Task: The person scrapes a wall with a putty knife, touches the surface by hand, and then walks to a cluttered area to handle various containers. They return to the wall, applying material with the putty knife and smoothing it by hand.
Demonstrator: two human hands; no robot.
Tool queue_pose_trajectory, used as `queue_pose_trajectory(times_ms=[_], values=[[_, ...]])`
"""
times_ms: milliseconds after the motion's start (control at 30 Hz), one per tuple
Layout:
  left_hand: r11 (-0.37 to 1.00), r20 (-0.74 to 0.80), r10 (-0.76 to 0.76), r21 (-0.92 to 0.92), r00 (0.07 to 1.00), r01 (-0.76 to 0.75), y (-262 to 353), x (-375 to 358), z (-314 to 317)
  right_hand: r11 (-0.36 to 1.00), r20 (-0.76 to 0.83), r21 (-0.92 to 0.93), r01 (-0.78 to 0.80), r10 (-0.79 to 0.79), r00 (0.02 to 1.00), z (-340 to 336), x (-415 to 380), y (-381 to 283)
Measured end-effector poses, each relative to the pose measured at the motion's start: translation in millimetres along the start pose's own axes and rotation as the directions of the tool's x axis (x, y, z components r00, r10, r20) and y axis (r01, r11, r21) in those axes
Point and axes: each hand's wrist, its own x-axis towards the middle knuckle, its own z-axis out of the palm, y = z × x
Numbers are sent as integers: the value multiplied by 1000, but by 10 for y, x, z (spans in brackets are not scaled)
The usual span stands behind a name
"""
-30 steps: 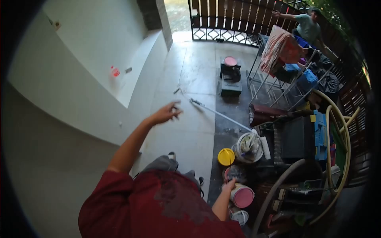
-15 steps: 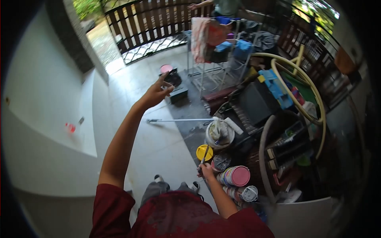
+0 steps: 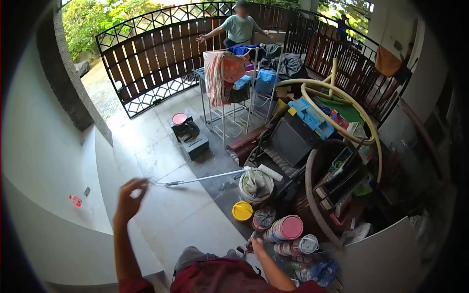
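My left hand (image 3: 131, 198) is raised over the pale floor tiles, empty, its fingers bent and slightly blurred, with a gap between thumb and fingers. Behind it, the far end of a long pole (image 3: 210, 177) lies over the floor. My right hand (image 3: 257, 246) is closed round a slim dark tool (image 3: 252, 236), whose exact kind is unclear. Near that hand stand a pink-lidded paint bucket (image 3: 292, 227), a can covered in grey plastic (image 3: 264, 218) and a yellow lid (image 3: 242, 211). A white bucket (image 3: 256, 186) holds cloth or plastic, and a paint roller lies by it.
A person (image 3: 239, 27) stands behind a drying rack (image 3: 223, 117) with arms spread; another person (image 3: 342, 28) is beyond the fence. A green box (image 3: 197, 147) sits on the floor. Coiled hose (image 3: 378, 141), a blue case (image 3: 310, 117) and clutter fill the right side. A gate (image 3: 146, 63) closes the back.
The view has tilted up, showing more of the gate and the person behind the rack. My left hand has moved down and left, its fingers now more bent. My right hand still holds the tool.
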Motion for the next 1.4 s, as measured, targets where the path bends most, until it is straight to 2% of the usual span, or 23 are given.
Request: queue_pose_trajectory(times_ms=[33,100,167,233,267,300,367,433,500,567,633,700,733,767,833,867,933,1033,1100,1167,1233,1267,1400], values=[[992,-132,-80,92,988,92,-56,-246,-314,1000,5,-4,9,-9,1000,13,-59,25],[962,-317,-58,235,947,138,-584,-932,-972,999,-14,-25,-20,20,1000,160,-81,57],[891,-551,-207,235,808,389,-698,-1551,-1572,998,3,-64,17,-17,1000,449,40,16],[702,-744,75,512,663,495,-894,-2347,-2163,992,24,-125,28,-25,999,775,98,131],[469,-761,291,642,580,607,-820,-2710,-2418,973,55,-216,79,-69,996,1096,163,96],[201,-690,507,677,516,708,-741,-3017,-2694,946,92,-295,135,-112,989,1456,235,59],[132,-719,616,498,322,857,-612,-3529,-3085,925,243,-364,110,-19,970,2164,413,134],[88,-738,599,448,312,890,-572,-3720,-3346,848,458,-455,271,-38,888,2979,623,333],[33,-751,579,411,318,911,-602,-3771,-3495,855,608,-430,291,36,793,3834,584,524],[-97,-625,590,573,511,814,-638,-3730,-3594,723,776,-505,470,143,615,4612,425,613],[-89,-692,537,522,483,848,-678,-3835,-3603,623,829,-522,583,207,520,5007,183,505],[-301,-612,496,544,615,784,-729,-3933,-3674,715,954,-288,637,153,260,5620,-102,617],[-239,-598,523,581,607,778,-748,-4029,-3697,753,961,-275,598,210,177,5917,-318,613],[-202,-586,550,598,595,775,-756,-4155,-3710,740,952,-286,609,291,93,6166,-505,680],[-258,-587,488,610,646,749,-658,-4226,-3689,552,997,-36,833,79,-9,6602,-884,822],[-316,-607,459,571,649,758,-577,-4206,-3719,572,979,1,820,168,-118,6840,-1131,810],[-336,-622,463,535,631,775,-401,-3963,-3882,527,937,-82,846,330,-114,7202,-1675,737],[-309,-629,463,546,624,779,-212,-3608,-4179,616,865,-6,788,398,-304,7577,-2177,707],[-388,-645,447,485,621,783,-137,-3413,-4357,648,825,51,760,402,-398,7798,-2377,656],[-454,-655,444,424,611,784,-183,-3313,-4460,673,838,146,725,305,-452,8085,-2554,579],[-664,-800,348,159,489,731,-310,-3208,-4586,697,821,125,706,326,-468,8558,-2672,436],[-647,-783,389,143,485,749,-343,-3250,-4601,701,838,59,711,352,-418,8715,-2700,365],[-699,-779,403,76,479,711,-278,-3192,-4650,752,832,246,612,160,-531,9260,-2759,243]])
